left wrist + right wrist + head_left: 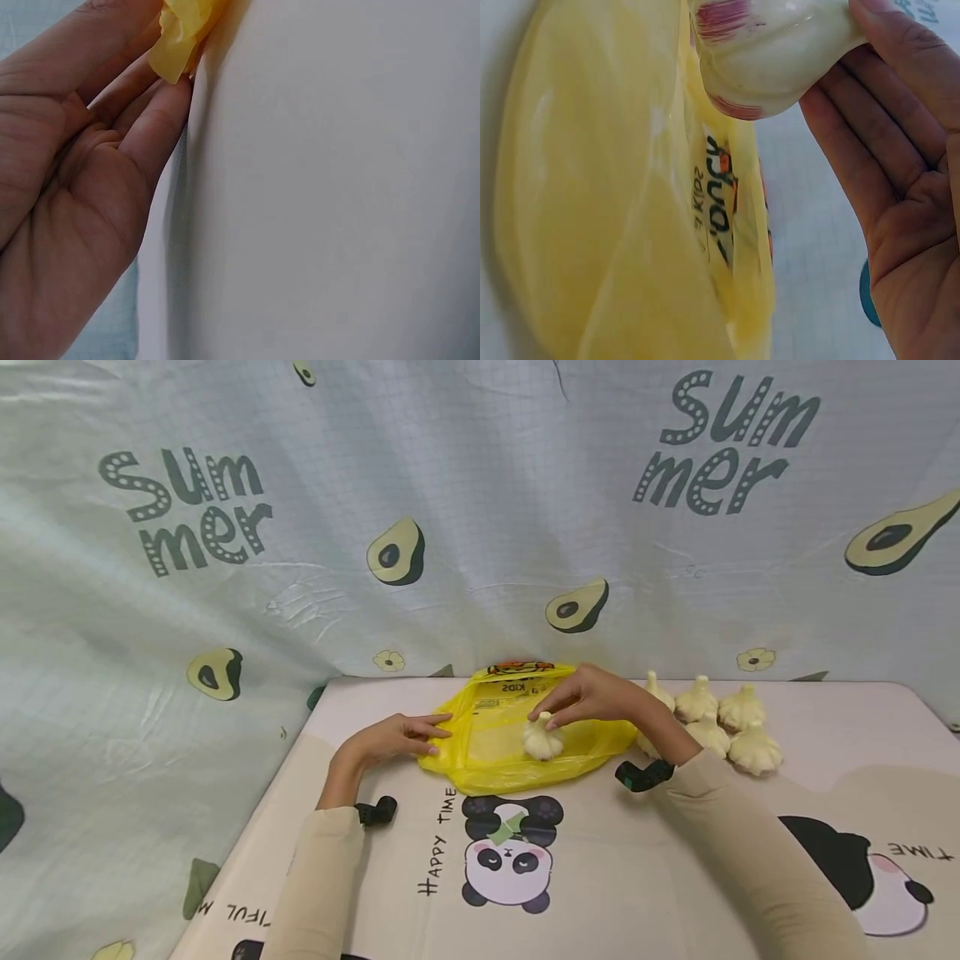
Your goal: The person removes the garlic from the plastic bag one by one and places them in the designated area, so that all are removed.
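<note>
My right hand [596,697] pinches a garlic bulb [542,739] by its stem, over the opening of a yellow plastic bag [480,781]. In the right wrist view the held bulb [772,56] is white and glossy with purple-red streaks, and the bag's printed wall [630,187] stands beside it. At the bag's left end, my left hand [390,739] holds the plastic. The left wrist view has a crumpled yellow corner [176,45] between thumb and fingers. Several more garlic bulbs [742,708] sit to the right, partly behind my right forearm.
Under everything lies a pale table cover [615,877] printed with pandas and lettering. A light curtain [480,527] with avocado prints hangs right behind the table's far edge. Small black wrist cameras [643,775] are strapped at both wrists.
</note>
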The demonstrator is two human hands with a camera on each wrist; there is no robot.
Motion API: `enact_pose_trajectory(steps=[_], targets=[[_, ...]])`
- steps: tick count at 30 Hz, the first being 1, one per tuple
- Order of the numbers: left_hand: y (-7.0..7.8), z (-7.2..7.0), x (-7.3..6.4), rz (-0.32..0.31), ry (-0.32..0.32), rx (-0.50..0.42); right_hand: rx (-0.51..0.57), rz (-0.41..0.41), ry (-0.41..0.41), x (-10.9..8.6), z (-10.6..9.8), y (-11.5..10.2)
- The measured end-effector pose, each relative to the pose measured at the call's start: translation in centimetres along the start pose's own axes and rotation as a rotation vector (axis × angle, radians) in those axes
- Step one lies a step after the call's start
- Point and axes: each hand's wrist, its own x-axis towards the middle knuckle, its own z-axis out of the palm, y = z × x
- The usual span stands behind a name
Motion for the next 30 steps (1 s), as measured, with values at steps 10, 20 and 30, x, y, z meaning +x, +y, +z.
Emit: enact_pose_trajectory(steps=[10, 20, 30], targets=[[0.1, -0.3, -0.3, 0.013, -0.003, -0.006, -0.065, 0.045, 0.019, -2.7, -1.4, -0.8], [-0.2, -0.3, 0.1, 0.022, -0.004, -0.005, -0.046, 0.04, 0.035, -5.0, -2.3, -0.8], [0.0, 0.0, 0.1, 0.006, 0.004, -0.004, -0.099, 0.007, 0.039, -6.8, -2.5, -1.3]])
